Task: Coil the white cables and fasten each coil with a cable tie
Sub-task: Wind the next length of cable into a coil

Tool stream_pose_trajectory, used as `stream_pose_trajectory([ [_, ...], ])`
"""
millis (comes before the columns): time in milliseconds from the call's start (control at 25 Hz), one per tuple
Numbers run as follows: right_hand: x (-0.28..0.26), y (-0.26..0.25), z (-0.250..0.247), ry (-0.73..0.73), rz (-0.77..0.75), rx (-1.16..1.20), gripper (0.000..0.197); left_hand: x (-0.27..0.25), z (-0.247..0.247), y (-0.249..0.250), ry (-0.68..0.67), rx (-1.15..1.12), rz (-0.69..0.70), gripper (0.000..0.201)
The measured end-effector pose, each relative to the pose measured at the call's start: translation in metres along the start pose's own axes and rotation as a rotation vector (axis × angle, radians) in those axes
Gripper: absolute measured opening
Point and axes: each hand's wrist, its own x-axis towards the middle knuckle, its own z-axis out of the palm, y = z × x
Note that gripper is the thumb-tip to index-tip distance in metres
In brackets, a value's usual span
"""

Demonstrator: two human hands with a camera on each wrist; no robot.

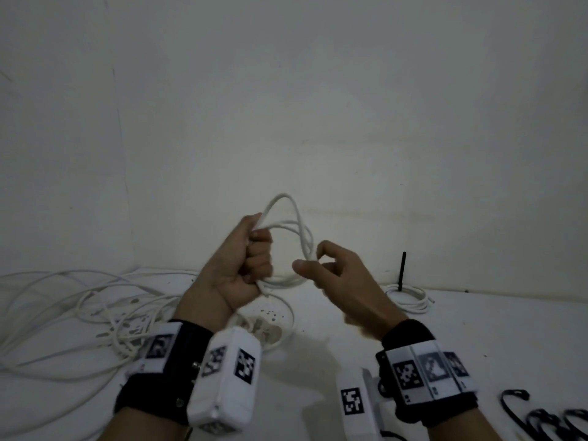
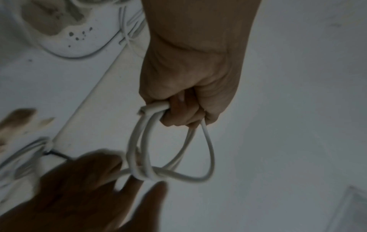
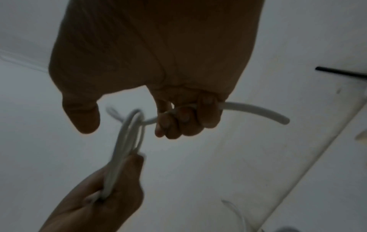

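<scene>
A white cable coil (image 1: 291,237) of several loops hangs in the air above the table. My left hand (image 1: 245,265) grips one side of it in a fist (image 2: 186,109). My right hand (image 1: 331,268) is at the coil's opposite side. Its curled fingers (image 3: 184,119) hold the loose cable end (image 3: 258,109), which passes round the loops (image 3: 131,125); the thumb (image 3: 83,116) stands apart. Black cable ties (image 1: 547,415) lie at the table's front right.
A tangle of loose white cables (image 1: 79,310) covers the left of the white table (image 1: 445,329). A coiled cable (image 1: 410,297) with a black tie sticking up (image 1: 402,268) lies at the back right. A wall (image 1: 318,106) rises behind.
</scene>
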Motion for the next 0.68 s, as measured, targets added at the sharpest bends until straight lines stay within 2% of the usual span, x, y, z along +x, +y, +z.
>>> stream_pose_trajectory([
  [120,-0.003,0.006,-0.027,0.103,0.031,-0.040,0.037,-0.002,-0.029,0.023,0.162,0.155,0.108,0.046],
  [200,0.001,0.012,-0.034,0.191,0.044,-0.066,0.035,-0.002,-0.044,0.021,0.255,0.279,0.114,0.043],
  [320,0.009,0.021,-0.031,0.275,0.126,-0.205,0.044,0.005,-0.048,0.009,0.259,0.355,0.094,0.043],
  [400,0.008,0.024,-0.027,0.193,0.192,-0.299,0.035,0.008,-0.048,0.006,0.270,0.349,0.090,0.043],
  [480,0.004,0.017,-0.021,0.068,0.195,-0.313,0.010,0.009,-0.048,0.004,0.272,0.302,0.072,0.044],
  [520,0.003,0.012,-0.020,0.028,0.179,-0.292,0.005,0.008,-0.047,0.002,0.265,0.267,0.055,0.045],
  [680,0.002,-0.007,-0.026,-0.173,0.257,-0.199,0.026,0.009,-0.048,0.003,0.231,0.102,-0.002,0.039],
])
